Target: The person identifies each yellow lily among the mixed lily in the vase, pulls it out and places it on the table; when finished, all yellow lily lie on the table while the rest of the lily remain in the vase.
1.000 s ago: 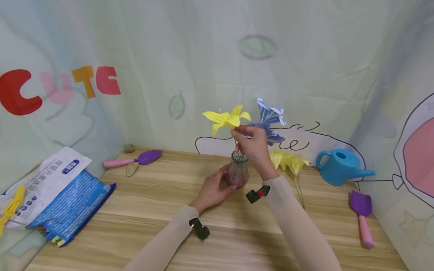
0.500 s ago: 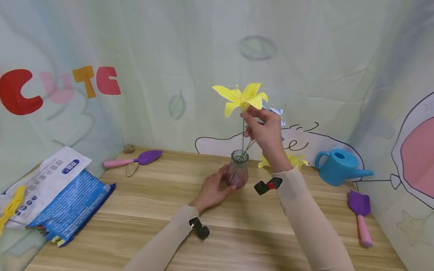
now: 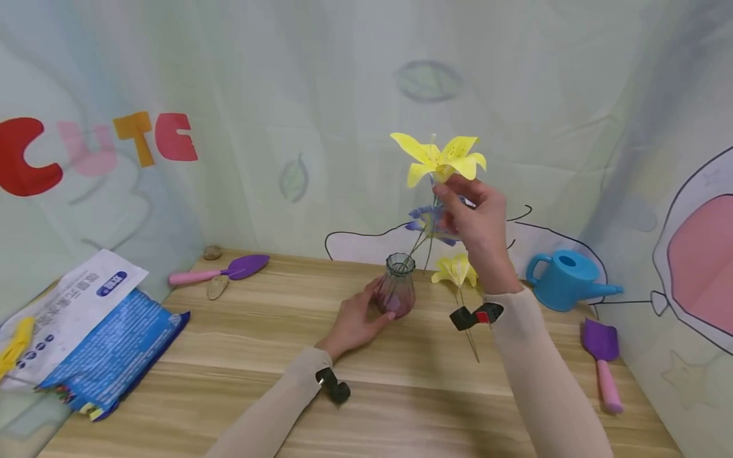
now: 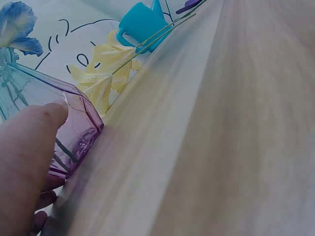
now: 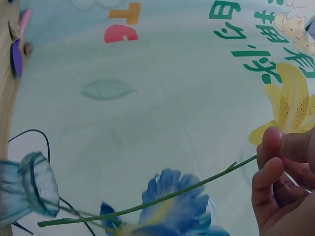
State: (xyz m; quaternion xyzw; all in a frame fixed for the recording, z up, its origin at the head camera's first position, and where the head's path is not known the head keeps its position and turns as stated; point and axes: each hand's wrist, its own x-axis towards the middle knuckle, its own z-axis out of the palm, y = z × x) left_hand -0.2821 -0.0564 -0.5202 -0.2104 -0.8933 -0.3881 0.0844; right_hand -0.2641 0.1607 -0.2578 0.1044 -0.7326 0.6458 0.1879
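My left hand (image 3: 356, 321) holds a glass vase (image 3: 396, 292), teal at the rim and pink-purple below, upright on the wooden table. In the left wrist view the thumb lies along the glass and stems show inside. Blue flowers (image 3: 429, 224) lean out of the vase to the right, partly behind my right hand (image 3: 480, 213). That hand pinches a yellow lily (image 3: 443, 162) by its green stem, just under the bloom. In the right wrist view the lily's stem (image 5: 172, 194) hangs with its cut end outside the vase, near its mouth.
More yellow lilies (image 3: 456, 271) lie on the table right of the vase, with a blue watering can (image 3: 564, 280) and a purple shovel (image 3: 601, 343) beyond. At left are a purple trowel (image 3: 246, 267), stones (image 3: 217, 287) and a blue packet (image 3: 114, 346).
My right hand has lifted the yellow lily up and to the right; its stem has come out of the vase. My left hand has stayed on the vase.
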